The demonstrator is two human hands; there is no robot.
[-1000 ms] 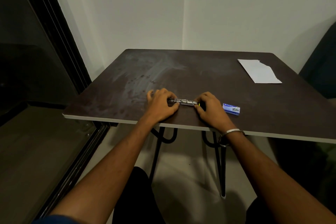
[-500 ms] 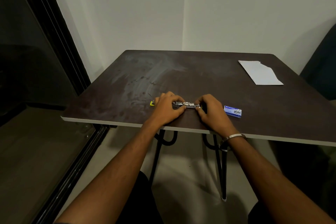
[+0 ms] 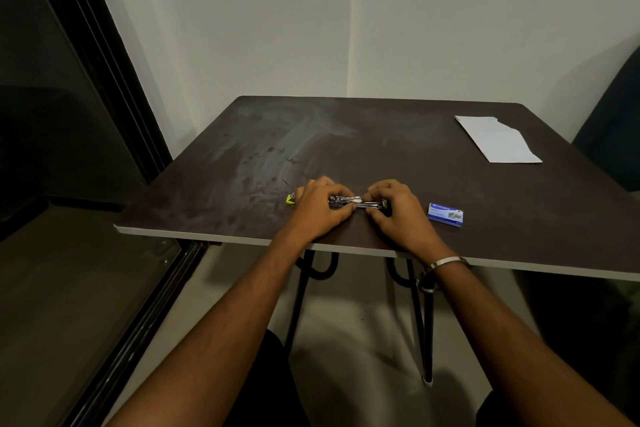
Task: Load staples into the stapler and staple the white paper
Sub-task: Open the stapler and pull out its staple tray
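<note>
A small metal stapler (image 3: 356, 202) lies on the dark table (image 3: 381, 149) near its front edge, its silver rail showing between my hands. A yellow end (image 3: 290, 199) pokes out left of my left hand. My left hand (image 3: 320, 206) grips the stapler's left part. My right hand (image 3: 394, 206) pinches its right end. A blue staple box (image 3: 445, 214) lies just right of my right hand. The white paper (image 3: 497, 139) rests at the table's far right. Whether staples sit in the rail is too small to tell.
The table stands in a white-walled corner. A dark glass door frame (image 3: 104, 80) runs along the left. A dark chair (image 3: 613, 128) is at the far right. Black metal table legs (image 3: 420, 315) show below the front edge.
A second ago the yellow end was at my right hand; half a second ago and now a yellow end shows left of my left hand. Both hands stay on the stapler.
</note>
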